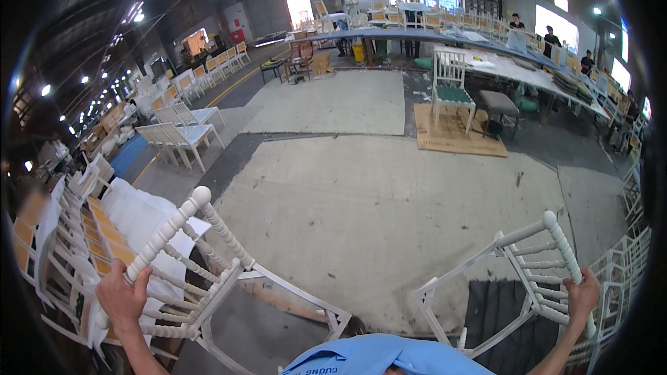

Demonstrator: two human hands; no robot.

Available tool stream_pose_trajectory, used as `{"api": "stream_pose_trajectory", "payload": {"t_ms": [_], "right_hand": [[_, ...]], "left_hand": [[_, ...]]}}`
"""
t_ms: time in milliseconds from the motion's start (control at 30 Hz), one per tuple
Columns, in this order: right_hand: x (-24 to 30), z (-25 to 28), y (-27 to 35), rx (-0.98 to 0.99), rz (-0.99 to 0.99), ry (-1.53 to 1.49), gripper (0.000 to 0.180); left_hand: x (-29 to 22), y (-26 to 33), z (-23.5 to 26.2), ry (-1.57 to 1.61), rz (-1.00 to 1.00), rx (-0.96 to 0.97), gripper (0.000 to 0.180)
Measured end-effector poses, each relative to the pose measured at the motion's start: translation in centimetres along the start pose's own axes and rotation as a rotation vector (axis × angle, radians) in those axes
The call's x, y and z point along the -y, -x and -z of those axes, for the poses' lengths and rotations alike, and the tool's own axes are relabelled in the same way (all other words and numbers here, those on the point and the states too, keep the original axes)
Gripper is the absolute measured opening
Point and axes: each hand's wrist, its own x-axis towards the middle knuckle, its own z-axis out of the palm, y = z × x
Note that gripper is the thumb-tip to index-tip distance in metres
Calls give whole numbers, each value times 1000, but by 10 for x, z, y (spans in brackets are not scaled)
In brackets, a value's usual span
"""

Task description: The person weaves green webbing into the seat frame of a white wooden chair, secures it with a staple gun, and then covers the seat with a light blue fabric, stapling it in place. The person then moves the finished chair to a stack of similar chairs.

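Note:
My left hand (124, 297) is wrapped round the thick turned rail of a white chair frame (165, 231), with the thumb over the near side. The frame has beaded spindles and an open seat with no panel, and it leans at my left. On the other side, my right hand (582, 294) grips the turned rail of a second white chair frame (566, 246) of the same kind. That one also has spindles and an open seat frame. The two chair frames stand apart, one on each side of my blue shirt (389, 357). Their lower parts are partly hidden by the picture's edge.
Pale sheets (361, 215) cover the floor ahead. Rows of chairs (73, 236) crowd the left, and stacked white frames (622, 281) line the right. A white chair (451, 87) and a grey stool (499, 107) stand on cardboard before a long workbench (389, 33); several people are beyond.

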Motion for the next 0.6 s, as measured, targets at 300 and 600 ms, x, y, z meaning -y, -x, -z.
{"api": "stream_pose_trajectory", "payload": {"t_ms": [300, 600], "right_hand": [[185, -162, -139, -121, -16, 78, 47], [401, -389, -322, 86, -117, 186, 42]], "left_hand": [[-93, -246, -195, -25, -74, -38, 53], [-226, -461, -357, -362, 9, 177, 65]]}}
